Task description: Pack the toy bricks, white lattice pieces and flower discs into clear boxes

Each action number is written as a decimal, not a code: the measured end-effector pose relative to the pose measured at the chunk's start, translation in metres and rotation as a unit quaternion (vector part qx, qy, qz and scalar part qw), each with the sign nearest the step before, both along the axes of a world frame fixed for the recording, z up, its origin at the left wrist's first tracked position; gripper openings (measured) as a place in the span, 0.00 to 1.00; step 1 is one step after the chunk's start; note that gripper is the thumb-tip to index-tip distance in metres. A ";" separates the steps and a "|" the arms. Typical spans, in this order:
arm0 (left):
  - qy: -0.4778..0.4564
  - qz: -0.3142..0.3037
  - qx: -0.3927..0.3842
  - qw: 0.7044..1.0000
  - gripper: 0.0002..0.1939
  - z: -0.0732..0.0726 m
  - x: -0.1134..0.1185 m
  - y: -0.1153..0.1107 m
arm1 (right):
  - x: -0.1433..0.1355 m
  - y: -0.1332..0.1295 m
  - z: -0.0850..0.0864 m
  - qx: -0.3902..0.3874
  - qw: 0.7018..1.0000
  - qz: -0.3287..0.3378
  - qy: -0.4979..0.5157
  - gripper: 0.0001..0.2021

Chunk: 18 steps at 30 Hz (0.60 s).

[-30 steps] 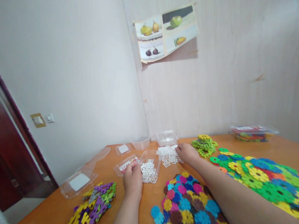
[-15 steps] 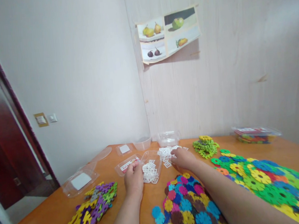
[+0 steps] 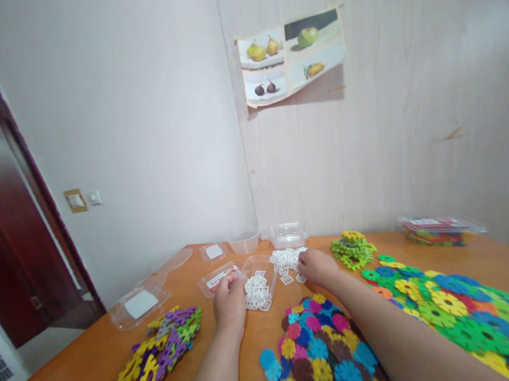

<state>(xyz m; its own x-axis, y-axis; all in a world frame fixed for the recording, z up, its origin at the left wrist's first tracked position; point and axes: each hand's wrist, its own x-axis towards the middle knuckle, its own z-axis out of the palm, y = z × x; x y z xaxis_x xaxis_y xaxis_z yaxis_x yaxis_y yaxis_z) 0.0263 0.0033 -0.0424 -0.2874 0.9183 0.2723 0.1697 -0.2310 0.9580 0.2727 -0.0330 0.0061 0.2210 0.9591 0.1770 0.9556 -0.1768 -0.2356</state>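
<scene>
A clear plastic box (image 3: 272, 297) holding several white square lattice pieces (image 3: 257, 291) lies tilted on the table. My left hand (image 3: 229, 303) is closed on its left edge, thumb and fingers together. Beyond the box is a loose pile of the same white pieces (image 3: 286, 260). At the right side of that pile, my right hand (image 3: 317, 266) has its fingers curled in and pointing down; what is between them is hidden. Just left of the box lies a clear lid (image 3: 215, 280) with a red and white label.
Colourful notched discs (image 3: 317, 347) lie heaped between my forearms, with larger flower discs (image 3: 462, 309) at right. Purple and yellow toothed pieces (image 3: 162, 356) lie at left, a green stack (image 3: 353, 250) behind. Clear containers (image 3: 288, 235) and a filled box (image 3: 443, 231) stand by the wall.
My right hand has shifted slightly right, off the middle of the white pile, and its fingers have curled in. My left hand stays at the box. The view has turned slightly.
</scene>
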 end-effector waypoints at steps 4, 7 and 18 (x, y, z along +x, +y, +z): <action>-0.005 -0.018 -0.014 1.000 0.16 0.002 0.000 -0.001 | 0.005 0.002 0.001 0.008 1.000 -0.008 0.026 0.14; -0.010 -0.016 -0.019 1.000 0.16 0.003 0.000 -0.003 | 0.008 0.003 0.005 0.026 0.998 -0.004 0.052 0.16; 0.015 -0.004 -0.010 1.000 0.17 0.002 -0.001 0.000 | -0.017 -0.001 0.038 0.086 0.972 0.117 0.185 0.17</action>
<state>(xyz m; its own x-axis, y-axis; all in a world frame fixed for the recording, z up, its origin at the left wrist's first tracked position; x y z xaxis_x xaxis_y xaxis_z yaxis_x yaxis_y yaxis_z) 0.0255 0.0030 -0.0403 -0.2716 0.9260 0.2622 0.1975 -0.2130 0.9569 0.2557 -0.0337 0.0443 0.0791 0.9540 0.2892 0.8087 0.1083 -0.5782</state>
